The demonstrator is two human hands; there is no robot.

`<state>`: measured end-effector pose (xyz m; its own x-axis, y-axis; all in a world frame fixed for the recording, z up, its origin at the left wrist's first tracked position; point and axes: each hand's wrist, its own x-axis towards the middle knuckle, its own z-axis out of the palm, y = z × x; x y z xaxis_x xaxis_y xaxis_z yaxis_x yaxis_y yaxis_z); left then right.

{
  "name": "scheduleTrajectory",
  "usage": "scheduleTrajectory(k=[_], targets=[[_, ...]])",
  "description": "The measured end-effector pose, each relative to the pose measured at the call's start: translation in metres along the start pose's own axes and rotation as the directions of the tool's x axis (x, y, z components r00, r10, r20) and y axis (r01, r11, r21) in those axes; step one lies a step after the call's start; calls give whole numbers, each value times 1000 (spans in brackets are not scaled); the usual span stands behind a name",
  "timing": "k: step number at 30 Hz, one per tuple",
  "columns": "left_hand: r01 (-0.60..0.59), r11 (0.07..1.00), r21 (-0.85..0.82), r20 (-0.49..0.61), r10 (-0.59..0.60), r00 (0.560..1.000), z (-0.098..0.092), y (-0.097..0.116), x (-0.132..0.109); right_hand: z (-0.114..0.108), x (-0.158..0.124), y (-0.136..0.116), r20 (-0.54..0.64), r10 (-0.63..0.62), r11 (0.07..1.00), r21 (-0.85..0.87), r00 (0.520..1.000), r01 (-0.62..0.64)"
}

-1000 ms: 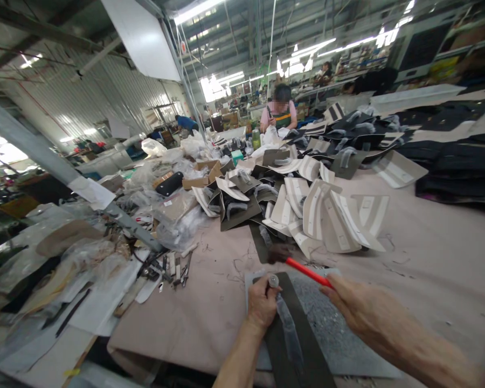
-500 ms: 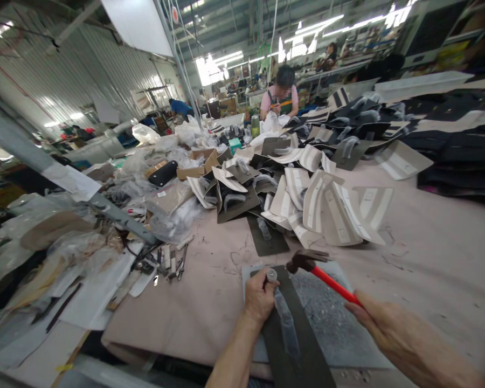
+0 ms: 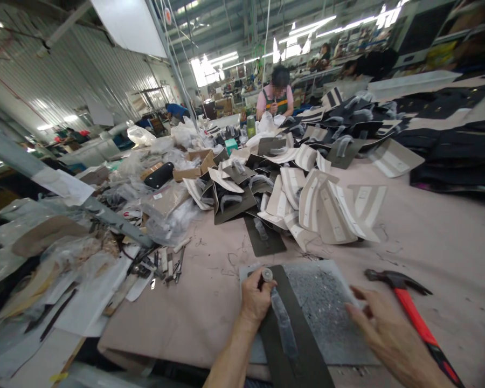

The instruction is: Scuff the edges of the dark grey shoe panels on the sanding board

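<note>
My left hand (image 3: 257,297) is closed around a metal punch (image 3: 267,275), its round top showing above my fingers. The punch stands at the upper end of a dark panel (image 3: 271,339), though its tip is hidden by my hand. Along the panel runs a handle wrapped in clear plastic (image 3: 284,328). Under the panel lies a worn grey slab (image 3: 327,302). My right hand (image 3: 378,328) is over the slab's right edge, fingers apart and holding nothing. Just right of it a claw hammer (image 3: 413,312) with a red and black handle rests on the table.
Beyond the slab is a heap of beige and dark panels (image 3: 327,207). Small tools (image 3: 170,265) lie left on the table (image 3: 178,318). Plastic bags (image 3: 170,215) and a slanting metal post (image 3: 117,223) are farther left. A person (image 3: 275,97) sits across the table.
The hammer, earlier in my right hand above the slab, now lies on the table to the right. My right hand has let it go. My left hand still holds the punch in place.
</note>
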<state>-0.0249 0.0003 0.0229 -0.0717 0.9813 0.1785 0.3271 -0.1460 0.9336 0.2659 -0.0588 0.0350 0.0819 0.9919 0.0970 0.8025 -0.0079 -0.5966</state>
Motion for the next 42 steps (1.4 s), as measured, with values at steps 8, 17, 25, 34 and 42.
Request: scheduleTrajectory(k=[8,17,25,34,42], targets=[[198,938,-286,-116,-239,964,-1,2,5,75,-18,-143,398,-229,957,258,889,131],[138,775,-616,-308,-399,864,-18,-1,14,10,25,-130,601,-518,798,83,609,597],[22,863,-504,-396,-254,883,-60,34,16,25,29,-137,440,-607,656,-194,662,730],[93,921,-378,-195,-178,965,-34,25,6,71,-5,-131,290,-196,917,-284,937,280],[149,904,-401,-23,-173,985,2,0,10,75,-2,-126,402,-126,991,18,907,130]])
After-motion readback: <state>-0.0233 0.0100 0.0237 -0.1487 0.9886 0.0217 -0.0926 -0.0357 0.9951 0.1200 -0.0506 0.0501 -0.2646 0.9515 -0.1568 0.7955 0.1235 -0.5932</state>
